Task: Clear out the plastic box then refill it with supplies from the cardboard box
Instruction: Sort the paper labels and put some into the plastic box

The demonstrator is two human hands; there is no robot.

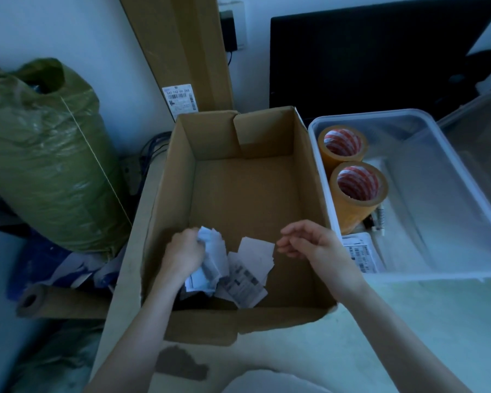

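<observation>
An open cardboard box [306, 165] stands in the middle of the table. Inside it, near the front left, my left hand [183, 253] grips a crumpled bunch of white paper slips [210, 259]. More printed labels [247, 276] lie loose on the box floor beside them. My right hand [309, 241] hovers over the box's front right corner, fingers loosely curled, holding nothing. To the right sits a clear plastic box [448, 154] holding two rolls of tan tape [352, 188], a pen [379, 221] and a printed label [363, 255].
A green woven sack [46, 154] stands at the left. Flat cardboard [182, 46] leans on the wall behind. A dark monitor [366, 61] is at the back right. A cardboard tube [40, 300] lies low at the left. A clear lid [482, 143] leans behind the plastic box.
</observation>
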